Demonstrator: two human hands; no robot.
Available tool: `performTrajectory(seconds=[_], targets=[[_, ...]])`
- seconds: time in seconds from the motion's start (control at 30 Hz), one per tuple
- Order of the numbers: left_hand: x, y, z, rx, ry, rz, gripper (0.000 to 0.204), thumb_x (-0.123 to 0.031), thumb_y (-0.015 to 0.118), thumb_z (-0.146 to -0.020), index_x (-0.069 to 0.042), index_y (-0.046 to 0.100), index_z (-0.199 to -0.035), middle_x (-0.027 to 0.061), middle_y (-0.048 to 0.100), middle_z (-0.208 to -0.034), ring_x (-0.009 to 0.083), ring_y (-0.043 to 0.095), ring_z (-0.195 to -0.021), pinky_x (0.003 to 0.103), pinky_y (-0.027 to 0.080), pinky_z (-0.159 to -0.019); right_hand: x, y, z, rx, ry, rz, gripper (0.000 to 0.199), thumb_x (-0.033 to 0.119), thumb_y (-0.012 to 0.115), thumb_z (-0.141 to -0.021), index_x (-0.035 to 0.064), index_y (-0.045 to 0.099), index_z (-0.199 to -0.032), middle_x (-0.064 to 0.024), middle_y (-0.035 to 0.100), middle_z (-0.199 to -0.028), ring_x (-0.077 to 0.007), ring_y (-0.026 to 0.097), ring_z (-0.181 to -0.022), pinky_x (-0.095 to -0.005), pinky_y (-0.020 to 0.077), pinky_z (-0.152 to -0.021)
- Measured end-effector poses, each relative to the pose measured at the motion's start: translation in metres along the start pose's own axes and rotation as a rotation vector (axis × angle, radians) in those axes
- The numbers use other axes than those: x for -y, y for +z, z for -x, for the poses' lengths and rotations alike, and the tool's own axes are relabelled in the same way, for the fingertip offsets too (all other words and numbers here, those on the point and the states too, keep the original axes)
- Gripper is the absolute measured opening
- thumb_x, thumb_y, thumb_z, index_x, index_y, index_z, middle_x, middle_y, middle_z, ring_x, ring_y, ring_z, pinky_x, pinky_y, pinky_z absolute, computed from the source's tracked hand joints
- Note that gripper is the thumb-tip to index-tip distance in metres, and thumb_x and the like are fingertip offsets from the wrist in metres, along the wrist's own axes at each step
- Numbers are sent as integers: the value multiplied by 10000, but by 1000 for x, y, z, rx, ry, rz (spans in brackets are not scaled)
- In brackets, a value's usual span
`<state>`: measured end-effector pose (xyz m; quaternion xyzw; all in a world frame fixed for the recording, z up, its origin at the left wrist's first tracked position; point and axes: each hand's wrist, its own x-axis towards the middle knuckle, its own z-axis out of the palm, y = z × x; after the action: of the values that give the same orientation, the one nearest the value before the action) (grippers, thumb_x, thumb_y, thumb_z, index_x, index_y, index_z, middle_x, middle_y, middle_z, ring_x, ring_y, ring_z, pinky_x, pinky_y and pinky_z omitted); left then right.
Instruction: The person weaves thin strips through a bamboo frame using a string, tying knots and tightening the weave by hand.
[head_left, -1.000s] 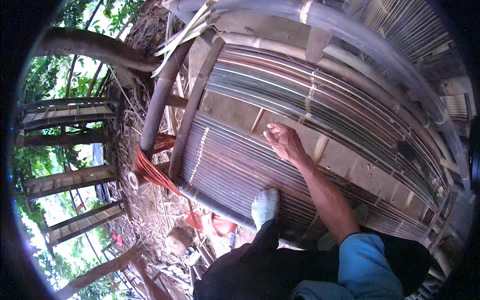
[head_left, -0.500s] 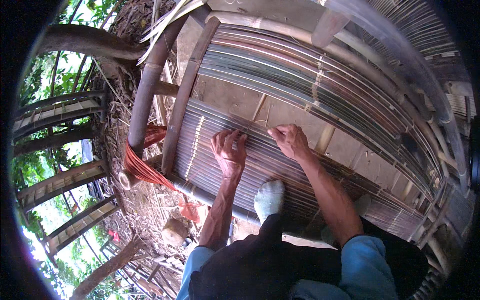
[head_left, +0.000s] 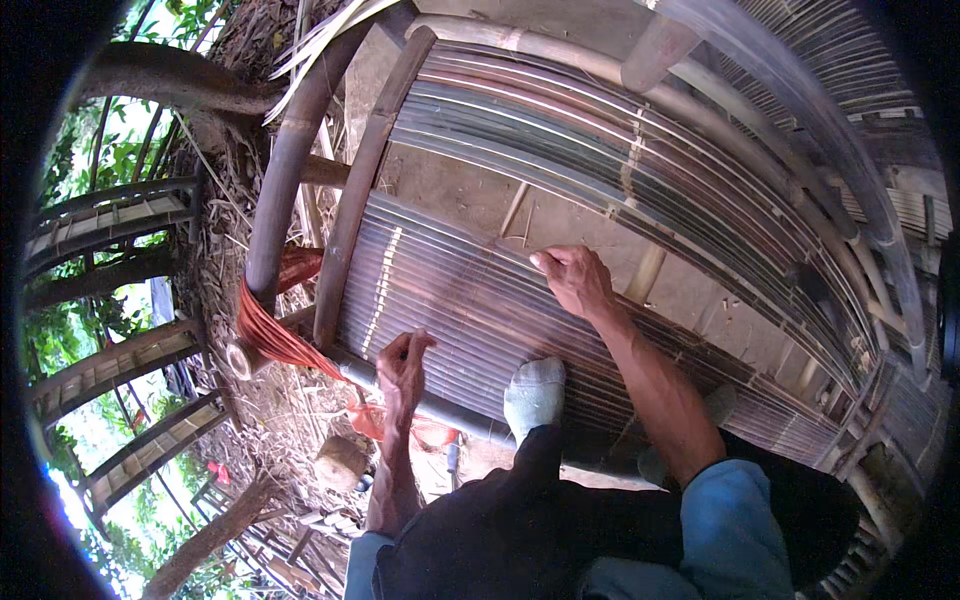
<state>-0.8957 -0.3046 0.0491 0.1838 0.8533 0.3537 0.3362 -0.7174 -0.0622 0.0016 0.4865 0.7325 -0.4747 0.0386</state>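
A panel of thin bamboo slats (head_left: 460, 310) lies in front of me, crossed near its left end by a pale woven binding (head_left: 383, 290). My left hand (head_left: 402, 368) hovers over its near left part, fingers curled together in a pinch; whatever they hold is too fine to make out. At the far edge of the slats, my right hand (head_left: 580, 282) is closed, thumb against the bent fingers. Anything in its grip is hidden. Between the hands, my socked foot (head_left: 536, 392) rests on the slats.
A second slatted section (head_left: 520, 120) rises beyond a gap. Bamboo poles (head_left: 350, 190) frame the left side, with orange-red cloth (head_left: 275, 325) wrapped round one corner. A cut log piece (head_left: 340, 462) lies on the littered ground. Ladder-like bamboo pieces (head_left: 115, 365) stand at far left.
My left hand has drawn back toward me and left, away from the middle of the slats, its fingers curling in. My right hand stays near the far edge. The view has shifted slightly.
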Motion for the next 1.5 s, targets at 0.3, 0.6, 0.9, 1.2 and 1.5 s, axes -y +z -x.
performTrajectory(seconds=[0.3,0.6,0.9,1.2,1.5], targets=[[-26,27,-24,-408,627,-468,444,-310,802,-755,-107,673,-1128,91,593,-1098,286,508,-1092,537,335,-958,14,-3,0,55,-3,-10,355,431,584,-928,150,727,-1092,-201,709,-937,-366,688,-884,-447,540,-802],[-27,96,-72,-428,751,-417,154,-121,731,-808,-35,661,-916,126,629,-909,334,570,-893,454,453,-819,-21,13,-32,360,-109,-571,763,287,658,-940,38,258,-1539,-132,664,-1096,-204,604,-925,-328,496,-851],[-33,35,-41,-3,356,-236,160,-150,649,-907,2,620,-868,100,653,-680,187,612,-565,362,511,-552,-7,3,-38,430,-117,-510,621,296,580,-970,98,350,-1512,-188,603,-1298,-284,574,-1203,-369,450,-1034],[-21,-44,-22,123,-62,217,133,-132,628,-918,-40,588,-831,5,551,-674,87,480,-614,244,387,-581,4,-4,-38,498,-183,-385,545,360,491,-972,98,459,-1449,-175,578,-1352,-316,556,-1235,-401,445,-1055],[-32,-89,0,297,-132,-105,305,-259,589,-969,4,697,-859,0,530,-767,85,427,-694,265,348,-631,-1,1,-39,499,-202,-374,523,407,463,-993,107,498,-1420,-168,583,-1347,-318,553,-1242,-407,434,-1077]])
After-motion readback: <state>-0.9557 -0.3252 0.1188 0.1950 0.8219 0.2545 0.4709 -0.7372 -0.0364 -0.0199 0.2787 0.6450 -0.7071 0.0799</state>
